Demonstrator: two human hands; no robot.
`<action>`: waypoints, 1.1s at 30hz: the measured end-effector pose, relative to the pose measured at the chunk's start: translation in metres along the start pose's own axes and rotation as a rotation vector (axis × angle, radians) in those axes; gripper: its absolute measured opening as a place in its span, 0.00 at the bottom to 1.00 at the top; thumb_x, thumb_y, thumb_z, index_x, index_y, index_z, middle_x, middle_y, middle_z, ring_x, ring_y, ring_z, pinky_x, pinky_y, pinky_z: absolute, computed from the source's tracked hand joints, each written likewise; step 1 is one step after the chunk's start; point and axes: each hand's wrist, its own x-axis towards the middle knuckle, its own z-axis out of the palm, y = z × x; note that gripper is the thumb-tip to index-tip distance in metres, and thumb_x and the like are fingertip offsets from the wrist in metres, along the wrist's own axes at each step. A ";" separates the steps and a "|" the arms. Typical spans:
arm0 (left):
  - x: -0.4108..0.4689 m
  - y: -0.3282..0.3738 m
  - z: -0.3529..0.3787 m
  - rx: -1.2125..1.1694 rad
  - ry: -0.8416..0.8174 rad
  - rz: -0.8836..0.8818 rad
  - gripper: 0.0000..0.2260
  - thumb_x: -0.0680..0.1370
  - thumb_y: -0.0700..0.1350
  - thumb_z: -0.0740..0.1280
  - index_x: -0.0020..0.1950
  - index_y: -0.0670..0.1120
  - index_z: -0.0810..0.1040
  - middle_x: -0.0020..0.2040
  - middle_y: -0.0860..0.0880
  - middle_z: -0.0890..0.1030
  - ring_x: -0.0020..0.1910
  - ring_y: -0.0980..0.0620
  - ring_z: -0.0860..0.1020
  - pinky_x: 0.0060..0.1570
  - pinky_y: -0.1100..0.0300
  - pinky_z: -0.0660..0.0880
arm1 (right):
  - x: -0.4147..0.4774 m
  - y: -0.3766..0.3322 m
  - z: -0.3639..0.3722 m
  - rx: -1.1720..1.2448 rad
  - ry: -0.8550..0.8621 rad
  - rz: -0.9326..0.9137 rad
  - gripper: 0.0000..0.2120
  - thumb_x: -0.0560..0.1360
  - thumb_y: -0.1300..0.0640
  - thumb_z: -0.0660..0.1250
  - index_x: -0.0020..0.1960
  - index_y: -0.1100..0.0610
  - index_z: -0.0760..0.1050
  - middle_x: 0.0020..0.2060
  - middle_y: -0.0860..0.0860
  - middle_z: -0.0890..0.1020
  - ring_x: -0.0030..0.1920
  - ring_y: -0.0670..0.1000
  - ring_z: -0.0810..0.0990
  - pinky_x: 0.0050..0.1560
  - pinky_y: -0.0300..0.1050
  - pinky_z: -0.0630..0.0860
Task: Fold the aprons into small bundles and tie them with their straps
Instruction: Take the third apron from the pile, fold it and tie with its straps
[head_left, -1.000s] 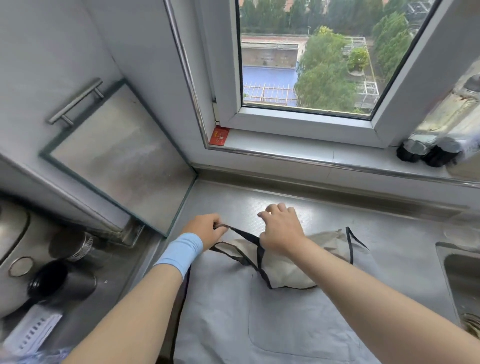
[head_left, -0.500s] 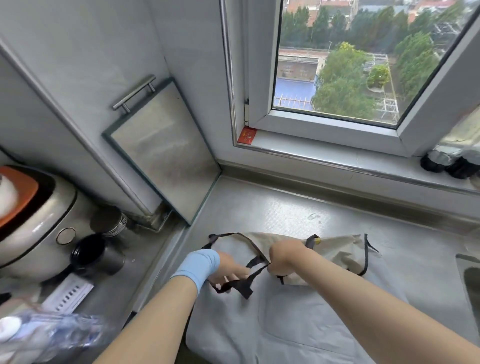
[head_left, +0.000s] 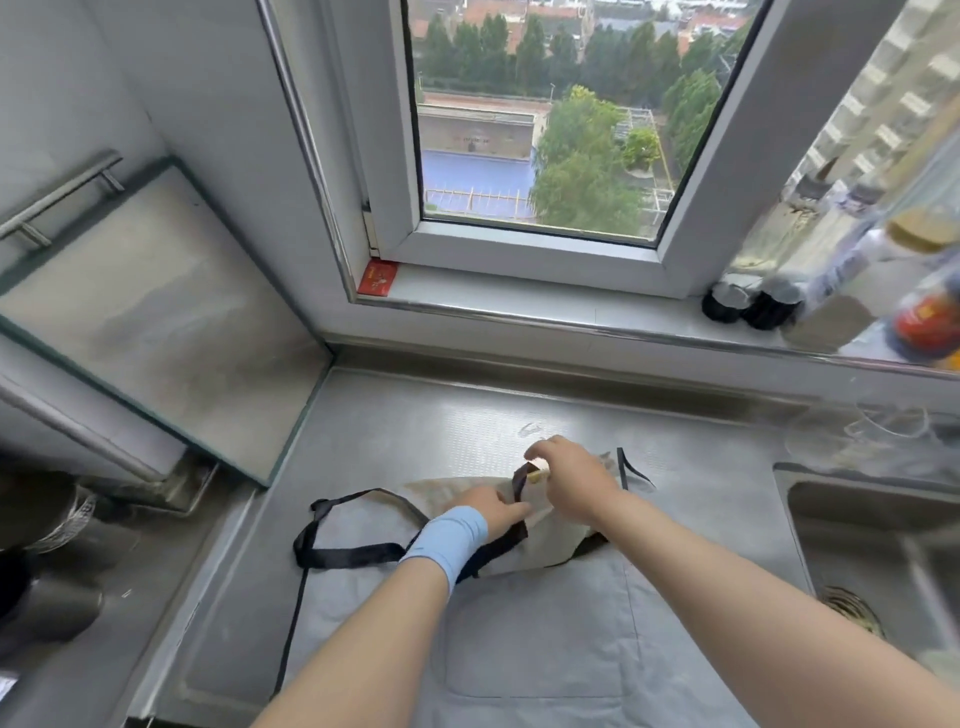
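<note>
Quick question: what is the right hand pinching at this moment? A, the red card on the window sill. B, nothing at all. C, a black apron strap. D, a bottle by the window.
C: the right hand has its fingertips closed on the black strap, just over the folded top of the apron on the steel counter.

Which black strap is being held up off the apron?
The short strap pinched by the right hand; the long loop at left lies flat on the counter.
</note>
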 end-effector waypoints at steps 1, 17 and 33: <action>0.003 0.003 0.002 -0.043 -0.023 0.027 0.12 0.73 0.56 0.65 0.44 0.48 0.78 0.39 0.50 0.77 0.36 0.51 0.73 0.41 0.59 0.70 | 0.002 0.006 -0.001 -0.055 -0.019 -0.022 0.31 0.73 0.70 0.57 0.71 0.46 0.69 0.67 0.49 0.71 0.66 0.53 0.70 0.56 0.47 0.73; 0.037 0.051 -0.018 0.078 0.019 0.216 0.11 0.74 0.46 0.63 0.44 0.52 0.85 0.44 0.50 0.81 0.41 0.54 0.76 0.48 0.62 0.73 | 0.029 0.073 -0.038 0.553 0.062 0.218 0.11 0.76 0.60 0.66 0.37 0.62 0.74 0.31 0.34 0.80 0.41 0.44 0.78 0.32 0.35 0.70; 0.097 0.098 -0.001 0.320 0.146 0.088 0.12 0.79 0.50 0.63 0.61 0.52 0.75 0.58 0.51 0.78 0.56 0.47 0.76 0.56 0.55 0.72 | -0.046 0.169 -0.062 0.086 -0.051 0.229 0.05 0.66 0.52 0.64 0.37 0.53 0.76 0.33 0.50 0.79 0.39 0.54 0.77 0.36 0.45 0.71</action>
